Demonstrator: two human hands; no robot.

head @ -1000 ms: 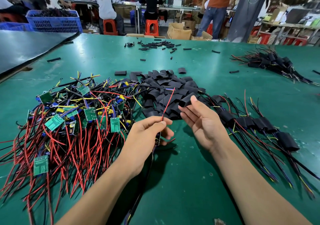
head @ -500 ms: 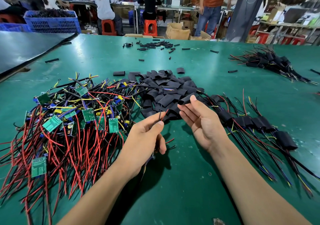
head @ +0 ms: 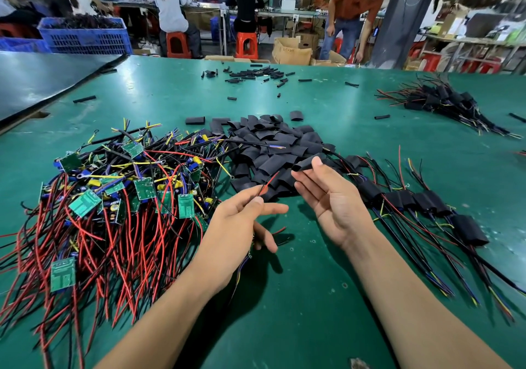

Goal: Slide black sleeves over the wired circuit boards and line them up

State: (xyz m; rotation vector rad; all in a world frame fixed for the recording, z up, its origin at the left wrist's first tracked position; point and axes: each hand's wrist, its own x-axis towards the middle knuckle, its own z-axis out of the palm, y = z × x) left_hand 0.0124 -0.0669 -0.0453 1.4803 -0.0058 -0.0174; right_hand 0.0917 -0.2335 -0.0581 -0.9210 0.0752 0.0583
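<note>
My left hand (head: 239, 226) pinches the red and black wires (head: 266, 183) of a circuit board; the board itself hangs hidden beneath the palm. Just to the right, my right hand (head: 330, 198) holds one black sleeve (head: 303, 165) between thumb and fingertips, its mouth facing the wire ends, a short gap apart. A heap of loose black sleeves (head: 273, 146) lies behind both hands. At left sprawls a tangle of green wired boards (head: 113, 198). On the right, sleeved boards (head: 427, 203) lie side by side in a row with wires trailing toward me.
The green table (head: 299, 297) carries small black tube pieces (head: 250, 74) at the far middle and another bundle of sleeved boards (head: 438, 101) at far right. A dark panel (head: 42, 78) lies at far left. People work at benches beyond the table.
The red wire ends have drawn down shorter through my left fingers and tilted toward the sleeve. My right hand has stayed in place with the sleeve.
</note>
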